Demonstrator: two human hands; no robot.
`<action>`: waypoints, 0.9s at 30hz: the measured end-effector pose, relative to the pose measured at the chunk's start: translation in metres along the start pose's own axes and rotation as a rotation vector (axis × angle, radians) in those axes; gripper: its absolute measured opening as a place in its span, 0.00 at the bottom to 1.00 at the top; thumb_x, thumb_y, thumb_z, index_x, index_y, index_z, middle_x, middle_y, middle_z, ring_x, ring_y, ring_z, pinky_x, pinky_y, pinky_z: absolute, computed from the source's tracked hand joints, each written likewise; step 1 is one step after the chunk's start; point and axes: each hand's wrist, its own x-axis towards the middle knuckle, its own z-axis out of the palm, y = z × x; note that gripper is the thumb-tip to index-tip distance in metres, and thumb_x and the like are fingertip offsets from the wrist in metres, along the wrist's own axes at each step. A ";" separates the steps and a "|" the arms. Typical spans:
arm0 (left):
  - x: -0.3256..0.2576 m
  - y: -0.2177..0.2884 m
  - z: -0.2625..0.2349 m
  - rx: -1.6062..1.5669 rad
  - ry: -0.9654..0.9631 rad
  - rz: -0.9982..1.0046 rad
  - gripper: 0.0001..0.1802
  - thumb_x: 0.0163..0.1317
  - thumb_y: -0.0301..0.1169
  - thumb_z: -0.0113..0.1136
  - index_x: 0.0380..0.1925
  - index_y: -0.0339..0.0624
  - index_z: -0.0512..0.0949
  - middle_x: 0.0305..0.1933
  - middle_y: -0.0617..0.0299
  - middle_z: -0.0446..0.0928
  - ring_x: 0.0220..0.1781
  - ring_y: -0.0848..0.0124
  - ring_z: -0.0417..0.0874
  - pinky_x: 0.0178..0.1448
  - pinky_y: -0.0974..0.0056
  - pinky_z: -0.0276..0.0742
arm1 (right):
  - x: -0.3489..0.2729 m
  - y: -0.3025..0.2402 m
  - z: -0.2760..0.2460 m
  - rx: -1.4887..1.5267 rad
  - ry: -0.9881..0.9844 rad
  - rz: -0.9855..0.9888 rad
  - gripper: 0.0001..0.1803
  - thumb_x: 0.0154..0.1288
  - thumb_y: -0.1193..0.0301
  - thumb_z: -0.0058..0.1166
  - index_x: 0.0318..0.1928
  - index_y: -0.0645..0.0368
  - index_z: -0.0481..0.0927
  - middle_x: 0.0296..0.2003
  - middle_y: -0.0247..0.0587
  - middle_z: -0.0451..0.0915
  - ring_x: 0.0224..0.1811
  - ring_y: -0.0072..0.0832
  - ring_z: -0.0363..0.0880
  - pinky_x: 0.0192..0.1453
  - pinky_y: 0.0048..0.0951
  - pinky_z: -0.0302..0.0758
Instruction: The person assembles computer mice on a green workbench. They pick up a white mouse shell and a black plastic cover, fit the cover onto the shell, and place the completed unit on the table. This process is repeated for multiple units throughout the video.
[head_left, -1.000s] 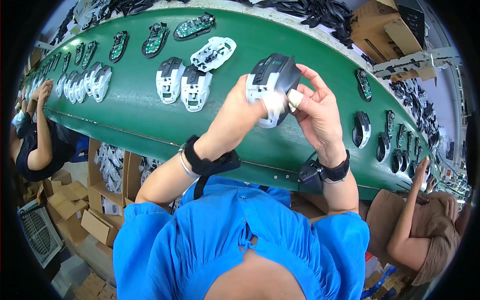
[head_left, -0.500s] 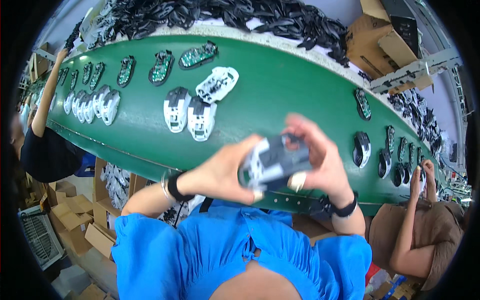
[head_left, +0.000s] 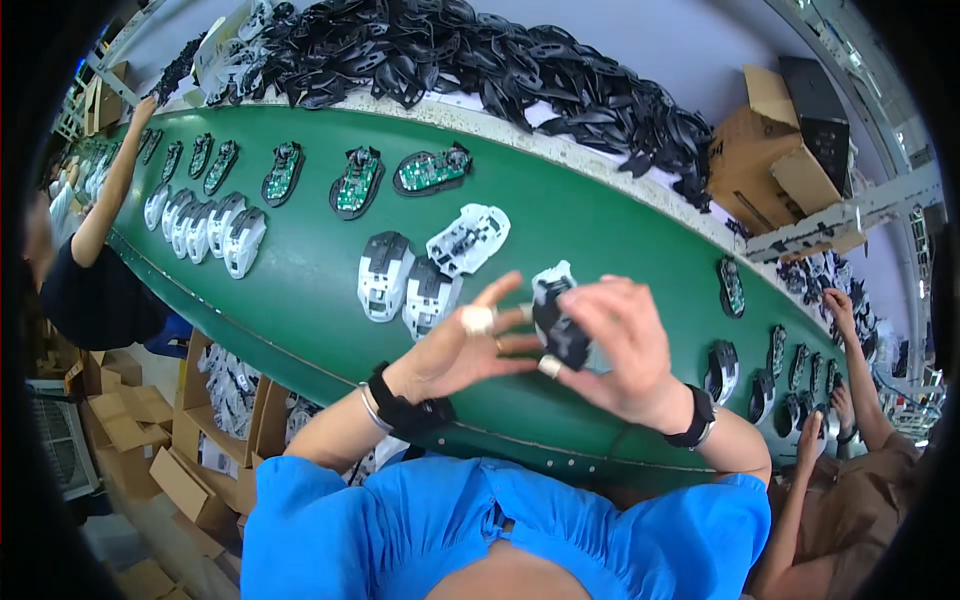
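The right hand [head_left: 630, 345] curls its fingers around a black and white mouse shell [head_left: 558, 318], gripping it from the right side just above the green belt [head_left: 300, 290]. The shell's long axis runs roughly up and down in the view, tilted a little, with its white end pointing away from the person and its black end toward the chest. The left hand [head_left: 468, 350] lies against the shell's left side with fingers spread and loosely extended, fingertips touching the black part; it steadies rather than clamps.

Just beyond the left hand, three more white and grey shells [head_left: 428, 268] lie on the belt, touching one another. Farther up the belt sit green circuit boards in black bases [head_left: 431, 170], spaced apart in a row. A heap of black plastic parts [head_left: 470, 55] runs along the far edge. A cardboard box [head_left: 775, 165] stands at the upper right.
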 end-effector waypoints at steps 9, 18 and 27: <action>0.017 -0.019 -0.036 0.209 0.164 -0.109 0.33 0.61 0.35 0.60 0.66 0.43 0.63 0.52 0.56 0.77 0.49 0.67 0.81 0.54 0.62 0.78 | 0.139 0.225 0.089 0.008 0.193 0.371 0.24 0.52 0.66 0.65 0.50 0.62 0.79 0.39 0.48 0.81 0.42 0.42 0.80 0.49 0.40 0.76; -0.005 -0.011 -0.042 0.181 0.218 -0.037 0.37 0.59 0.35 0.62 0.68 0.43 0.59 0.51 0.56 0.75 0.50 0.66 0.81 0.57 0.59 0.78 | 0.161 0.285 0.103 0.266 0.369 0.852 0.11 0.59 0.67 0.58 0.37 0.62 0.86 0.28 0.38 0.85 0.29 0.30 0.83 0.37 0.30 0.78; -0.011 -0.013 -0.039 0.017 0.250 -0.041 0.27 0.66 0.40 0.54 0.62 0.46 0.65 0.48 0.55 0.78 0.45 0.67 0.82 0.48 0.58 0.82 | -0.063 0.081 0.043 0.401 -0.091 1.183 0.08 0.58 0.74 0.60 0.36 0.65 0.85 0.29 0.36 0.84 0.25 0.19 0.79 0.33 0.23 0.76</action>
